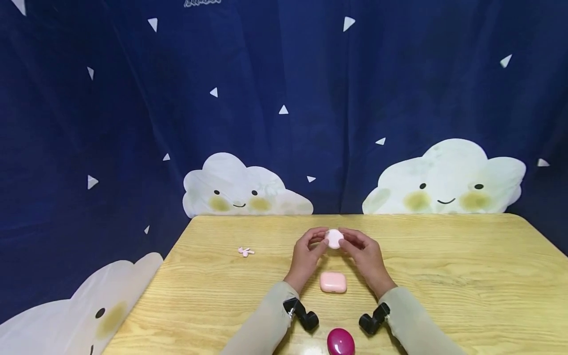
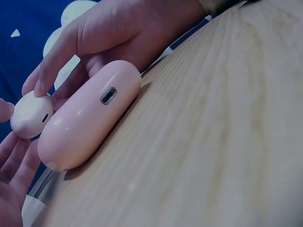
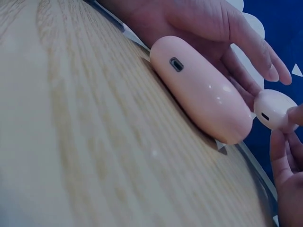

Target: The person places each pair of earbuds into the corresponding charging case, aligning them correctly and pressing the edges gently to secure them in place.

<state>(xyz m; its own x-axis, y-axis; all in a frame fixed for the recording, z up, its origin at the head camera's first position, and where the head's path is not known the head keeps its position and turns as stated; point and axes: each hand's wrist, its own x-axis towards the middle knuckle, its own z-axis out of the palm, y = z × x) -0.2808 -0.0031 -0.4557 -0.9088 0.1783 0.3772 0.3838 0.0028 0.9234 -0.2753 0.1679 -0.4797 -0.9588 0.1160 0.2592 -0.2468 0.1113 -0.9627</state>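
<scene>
Between my two hands is a small, rounded, whitish-pink earbud case [image 1: 335, 239], with a dark slot on its edge in both wrist views. My left hand [image 1: 305, 256] pinches its left side with thumb and fingers. On the opposite side, my right hand [image 1: 366, 256] pinches it too. The lid looks closed, though fingers cover its sides. A pink oblong earbud case [image 1: 333, 282] with a metal-rimmed port [image 2: 108, 96] rests on the table between my wrists, touched by neither hand.
Closer to me sits a glossy magenta round case [image 1: 340, 341], between the forearms. Small pale-pink earbuds [image 1: 246, 252] lie together on the left of the wooden table [image 1: 466, 276]. A dark blue curtain [image 1: 284, 64] with clouds hangs behind the far edge.
</scene>
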